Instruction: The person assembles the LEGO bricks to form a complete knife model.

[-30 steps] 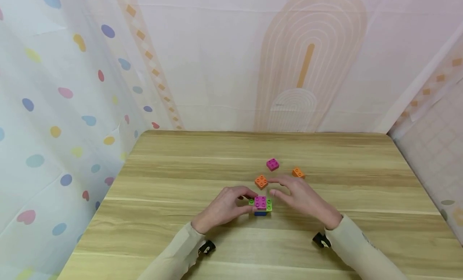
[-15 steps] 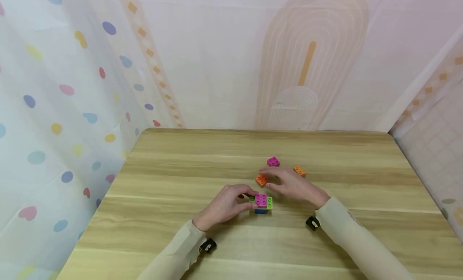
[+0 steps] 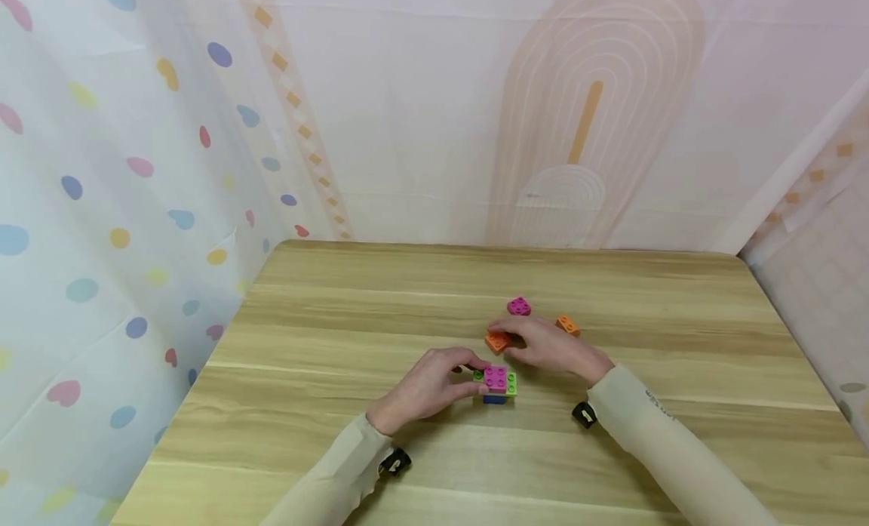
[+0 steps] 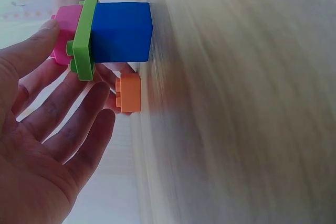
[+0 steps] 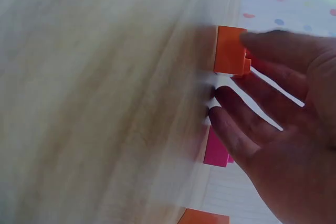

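A small stack of toy building bricks stands on the wooden table: a pink brick point(image 3: 495, 378) on a wider green plate point(image 4: 85, 38), with a blue brick point(image 4: 123, 32) at the bottom. My left hand point(image 3: 431, 382) grips the pink brick at the top between thumb and fingers. Just beyond the stack, my right hand point(image 3: 550, 346) pinches an orange brick point(image 5: 230, 50), thumb on the near side and fingers on the far side. That orange brick appears to rest on the tabletop. In the head view, the right fingers cover part of it.
A magenta brick point(image 3: 519, 306) lies farther back, behind the right hand's fingers. Another orange brick point(image 3: 568, 325) sits to the right of it, close to the right hand. The table point(image 3: 339, 299) runs back to a patterned curtain point(image 3: 421, 133).
My right hand has moved left and forward, from beside the orange brick to a pinch around it. My left hand keeps its grip on the stack; the head view has shifted slightly.
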`<state>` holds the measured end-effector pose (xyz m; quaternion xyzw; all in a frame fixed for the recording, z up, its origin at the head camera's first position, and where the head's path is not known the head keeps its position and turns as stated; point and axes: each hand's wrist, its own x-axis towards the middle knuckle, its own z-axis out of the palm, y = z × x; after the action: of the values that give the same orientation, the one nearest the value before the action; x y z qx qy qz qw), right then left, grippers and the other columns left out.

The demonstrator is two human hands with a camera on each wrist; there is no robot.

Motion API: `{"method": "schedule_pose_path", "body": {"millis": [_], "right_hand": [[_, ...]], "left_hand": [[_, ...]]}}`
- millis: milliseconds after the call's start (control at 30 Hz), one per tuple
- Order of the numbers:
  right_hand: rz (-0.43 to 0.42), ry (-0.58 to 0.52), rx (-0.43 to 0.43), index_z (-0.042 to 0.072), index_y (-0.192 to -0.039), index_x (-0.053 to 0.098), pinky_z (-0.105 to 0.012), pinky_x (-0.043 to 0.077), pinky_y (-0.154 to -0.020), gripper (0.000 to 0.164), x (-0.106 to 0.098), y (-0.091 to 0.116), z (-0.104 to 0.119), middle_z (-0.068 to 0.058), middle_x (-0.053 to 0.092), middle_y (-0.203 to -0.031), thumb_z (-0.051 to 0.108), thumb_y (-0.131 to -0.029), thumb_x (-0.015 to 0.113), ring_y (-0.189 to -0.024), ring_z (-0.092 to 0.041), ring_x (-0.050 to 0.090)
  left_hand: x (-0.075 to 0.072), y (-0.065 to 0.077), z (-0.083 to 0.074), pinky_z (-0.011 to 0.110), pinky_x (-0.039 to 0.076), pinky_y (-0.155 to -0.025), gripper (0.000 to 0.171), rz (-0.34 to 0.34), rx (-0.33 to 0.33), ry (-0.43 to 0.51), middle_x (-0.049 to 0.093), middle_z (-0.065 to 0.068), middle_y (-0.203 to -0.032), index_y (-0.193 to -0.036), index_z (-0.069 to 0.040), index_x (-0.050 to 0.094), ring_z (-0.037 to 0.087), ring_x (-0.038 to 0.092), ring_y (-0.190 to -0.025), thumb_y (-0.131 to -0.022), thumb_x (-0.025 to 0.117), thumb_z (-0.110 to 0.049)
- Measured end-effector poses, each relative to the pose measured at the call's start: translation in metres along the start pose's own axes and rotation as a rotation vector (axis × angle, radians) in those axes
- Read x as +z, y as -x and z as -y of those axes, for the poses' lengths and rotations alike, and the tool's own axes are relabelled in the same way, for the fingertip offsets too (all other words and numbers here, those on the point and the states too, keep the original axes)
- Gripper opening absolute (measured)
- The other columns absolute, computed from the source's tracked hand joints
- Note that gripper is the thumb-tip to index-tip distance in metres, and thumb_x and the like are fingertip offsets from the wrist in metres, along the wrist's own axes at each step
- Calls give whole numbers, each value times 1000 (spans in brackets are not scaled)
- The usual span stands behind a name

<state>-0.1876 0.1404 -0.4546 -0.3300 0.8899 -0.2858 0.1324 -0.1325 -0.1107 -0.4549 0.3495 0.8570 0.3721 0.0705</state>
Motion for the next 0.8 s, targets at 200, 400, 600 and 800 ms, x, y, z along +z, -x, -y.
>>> {"method": "schedule_pose_path", "body": {"millis": [200, 400, 600, 800], "right_hand": [[-17, 29, 33, 3, -139, 63, -55, 41, -114, 38, 4, 2, 4, -17, 60, -144, 12, -102, 66, -137, -37, 52], [-74, 12, 11, 2, -138, 64, -55, 46, -110, 37, 1, 9, 9, -18, 62, -141, 13, -102, 64, -132, -37, 56], [-121, 10, -15, 4, -140, 62, -58, 44, -110, 38, -1, 19, 16, -18, 60, -144, 19, -105, 62, -134, -39, 54], [-176, -9, -37, 6, -139, 64, -58, 46, -108, 37, -1, 31, 20, -16, 61, -143, 22, -106, 62, -133, -38, 55]], "left_hand": [[0, 4, -2, 35, 56, -96, 25, 2, -31, 2, 75, 4, -119, -118, -8, 73, 20, 69, -111, -95, 77, -18], [0, 5, -2, 35, 56, -96, 26, -4, -30, 5, 75, 5, -119, -118, -7, 72, 21, 69, -111, -94, 78, -16], [0, 6, -2, 36, 56, -97, 25, -4, -27, 1, 75, 5, -119, -118, -7, 72, 21, 69, -111, -94, 78, -14], [1, 5, -3, 37, 56, -97, 25, 4, -28, 5, 74, 5, -120, -118, -7, 72, 21, 69, -112, -95, 77, -15]]}}
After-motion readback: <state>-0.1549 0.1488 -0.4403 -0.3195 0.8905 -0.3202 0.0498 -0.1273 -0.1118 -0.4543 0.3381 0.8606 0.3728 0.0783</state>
